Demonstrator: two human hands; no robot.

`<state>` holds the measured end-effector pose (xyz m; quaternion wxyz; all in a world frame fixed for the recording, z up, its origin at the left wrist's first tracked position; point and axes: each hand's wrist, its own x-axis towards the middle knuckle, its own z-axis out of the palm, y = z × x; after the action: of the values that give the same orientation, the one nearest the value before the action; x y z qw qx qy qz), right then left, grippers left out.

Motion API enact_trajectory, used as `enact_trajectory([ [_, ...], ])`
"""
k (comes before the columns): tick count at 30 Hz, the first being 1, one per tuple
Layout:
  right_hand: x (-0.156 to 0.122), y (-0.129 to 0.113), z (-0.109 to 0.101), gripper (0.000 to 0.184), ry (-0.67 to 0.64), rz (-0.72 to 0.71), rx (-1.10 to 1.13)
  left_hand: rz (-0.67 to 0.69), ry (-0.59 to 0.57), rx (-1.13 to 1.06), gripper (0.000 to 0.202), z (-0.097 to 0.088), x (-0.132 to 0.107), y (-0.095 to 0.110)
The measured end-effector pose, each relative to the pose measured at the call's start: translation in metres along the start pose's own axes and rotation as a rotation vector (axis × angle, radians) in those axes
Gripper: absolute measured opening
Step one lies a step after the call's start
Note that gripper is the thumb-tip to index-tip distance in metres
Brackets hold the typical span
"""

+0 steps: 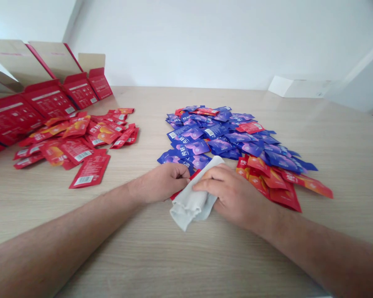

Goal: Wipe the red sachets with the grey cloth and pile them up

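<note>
In front of me, my right hand point(228, 190) grips a folded white cloth point(191, 205). The cloth lies against a red sachet point(195, 175), covering most of it. My left hand point(164, 182) pinches the sachet's left side between thumb and curled fingers. Just beyond both hands spreads a heap of blue-purple sachets point(216, 131), with a few red ones among them. Right beside my right hand is a group of red-orange sachets point(276, 182), partly hidden by the hand.
A loose pile of red sachets point(81, 142) lies on the wooden table point(143, 256) at the left. Behind it stand several open red cartons point(52, 99) with raised flaps. A white box point(298, 87) sits by the wall at the back right.
</note>
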<state>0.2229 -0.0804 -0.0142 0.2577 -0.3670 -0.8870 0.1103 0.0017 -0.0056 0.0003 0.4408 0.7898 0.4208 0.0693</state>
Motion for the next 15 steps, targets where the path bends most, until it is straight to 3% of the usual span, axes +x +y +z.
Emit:
enact_trajectory([
  [2,0.0,-0.001,0.0,0.034,0.012,0.009,0.002,0.005,0.006,0.01,0.014,0.0,0.0,-0.001],
  [7,0.0,-0.009,0.0,0.022,-0.107,-0.13,0.026,0.04,0.017,0.023,0.017,-0.001,0.0,-0.001],
  [12,-0.001,0.002,0.0,0.036,0.022,-0.013,0.01,-0.001,0.023,0.014,0.014,0.001,0.0,0.001],
  [15,-0.001,-0.003,0.001,0.028,-0.029,-0.078,0.022,0.023,0.029,0.026,0.015,0.001,0.0,0.0],
])
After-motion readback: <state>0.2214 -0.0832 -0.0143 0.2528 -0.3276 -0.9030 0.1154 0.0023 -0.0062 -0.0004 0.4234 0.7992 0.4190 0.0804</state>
